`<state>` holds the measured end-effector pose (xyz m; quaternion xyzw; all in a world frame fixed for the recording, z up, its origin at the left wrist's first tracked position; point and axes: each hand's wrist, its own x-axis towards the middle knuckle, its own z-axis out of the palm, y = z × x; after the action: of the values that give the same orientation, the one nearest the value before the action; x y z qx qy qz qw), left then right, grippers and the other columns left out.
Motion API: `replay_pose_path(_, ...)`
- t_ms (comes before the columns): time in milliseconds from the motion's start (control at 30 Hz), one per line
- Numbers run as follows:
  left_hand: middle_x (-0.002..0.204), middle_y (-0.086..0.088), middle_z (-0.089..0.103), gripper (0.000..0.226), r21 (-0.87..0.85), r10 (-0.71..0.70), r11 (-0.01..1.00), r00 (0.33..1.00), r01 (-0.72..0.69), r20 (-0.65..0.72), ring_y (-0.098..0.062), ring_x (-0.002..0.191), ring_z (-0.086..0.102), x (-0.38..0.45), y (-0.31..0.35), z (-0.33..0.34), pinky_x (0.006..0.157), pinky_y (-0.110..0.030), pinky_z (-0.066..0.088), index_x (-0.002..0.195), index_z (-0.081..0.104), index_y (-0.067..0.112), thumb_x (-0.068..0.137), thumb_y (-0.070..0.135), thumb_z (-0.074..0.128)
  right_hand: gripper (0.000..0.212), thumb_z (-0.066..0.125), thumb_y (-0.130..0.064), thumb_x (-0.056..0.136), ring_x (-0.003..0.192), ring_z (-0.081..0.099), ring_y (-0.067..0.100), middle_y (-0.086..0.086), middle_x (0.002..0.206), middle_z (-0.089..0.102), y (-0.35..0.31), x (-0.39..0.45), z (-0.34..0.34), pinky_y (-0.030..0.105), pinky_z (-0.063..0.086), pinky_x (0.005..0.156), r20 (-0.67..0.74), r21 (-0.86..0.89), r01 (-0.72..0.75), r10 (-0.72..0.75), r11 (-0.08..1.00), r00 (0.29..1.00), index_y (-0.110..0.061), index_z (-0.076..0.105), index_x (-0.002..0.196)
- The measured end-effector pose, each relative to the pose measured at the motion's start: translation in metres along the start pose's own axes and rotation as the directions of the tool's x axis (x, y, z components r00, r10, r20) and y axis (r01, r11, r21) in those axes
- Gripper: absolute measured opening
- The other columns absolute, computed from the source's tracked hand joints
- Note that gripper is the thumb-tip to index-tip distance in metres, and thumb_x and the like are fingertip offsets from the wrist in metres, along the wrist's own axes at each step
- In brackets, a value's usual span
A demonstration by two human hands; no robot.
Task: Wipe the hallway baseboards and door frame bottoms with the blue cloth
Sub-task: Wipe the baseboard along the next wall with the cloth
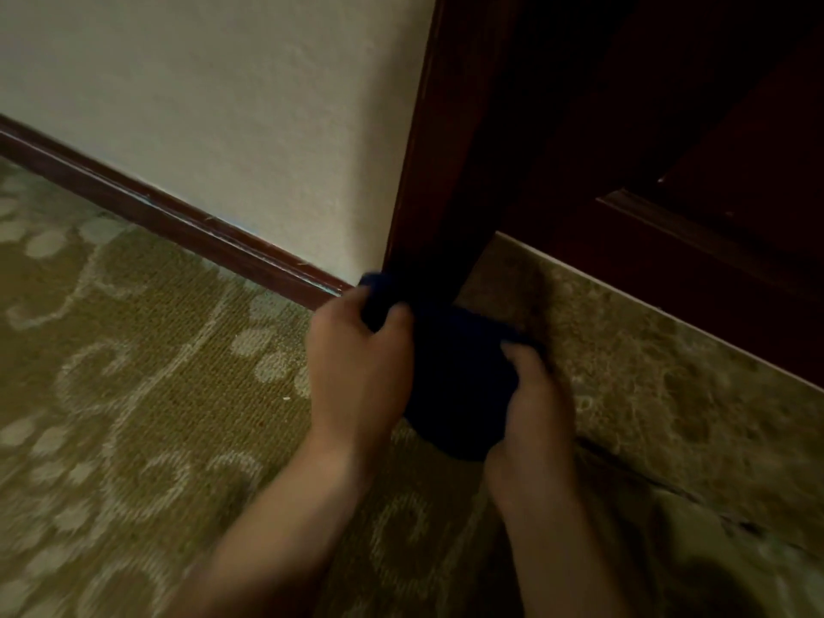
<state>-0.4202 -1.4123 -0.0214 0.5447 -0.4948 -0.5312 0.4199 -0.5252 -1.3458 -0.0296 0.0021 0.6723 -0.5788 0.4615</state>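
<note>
The dark blue cloth (455,385) is bunched against the foot of the dark wooden door frame (428,180), where the frame meets the floor. My left hand (356,363) grips the cloth's upper left end right at the frame's base. My right hand (530,421) grips its lower right part just above the floor. A dark red-brown baseboard (178,220) runs along the cream wall from the far left down to the frame. The picture is dim and slightly blurred.
Patterned olive carpet (133,394) covers the floor on the left. A mottled stone threshold (669,372) lies on the right, under a dark wooden door (713,149). The cream wall (223,104) stands above the baseboard.
</note>
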Motion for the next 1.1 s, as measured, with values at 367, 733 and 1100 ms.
replay_pose_path(367,0.085,-0.003,0.062,0.017,0.109,-0.21,0.971,0.977,0.212,-0.031,-0.025,0.083,0.061,0.018,-0.044,0.009,0.07,-0.031,0.046,0.087,0.054,0.021,0.09,0.006,0.046,0.049,0.038,-0.028,0.1,0.128,0.043,0.028,0.008,0.148,0.039,0.002,0.021,0.035,0.037,0.034,0.107,0.087,-0.54,0.071,-0.028,0.838,0.996,-0.019,0.031,0.147)
replay_pose_path(733,0.087,-0.002,0.062,0.022,0.142,-0.031,0.99,0.997,0.021,0.067,-0.016,0.077,0.058,0.011,-0.013,-0.002,0.07,-0.034,0.047,0.092,0.052,0.023,0.093,0.003,0.043,0.029,0.04,-0.024,0.099,0.088,0.052,0.015,0.002,0.11,0.059,-0.027,0.0,0.05,0.026,0.028,0.072,0.15,-0.58,0.353,-0.329,0.734,0.932,-0.015,0.051,0.124)
replay_pose_path(1100,0.102,-0.021,0.071,0.027,0.212,-0.572,0.811,0.816,0.546,0.085,-0.038,0.097,0.067,-0.028,-0.004,-0.098,0.093,-0.052,0.051,0.111,0.065,0.0,0.088,-0.009,0.053,0.046,0.037,-0.022,0.1,0.126,0.044,0.025,0.007,0.14,0.042,-0.001,-0.001,0.054,0.038,0.034,0.111,0.351,-0.776,0.179,0.177,0.604,0.92,-0.01,0.034,0.144)
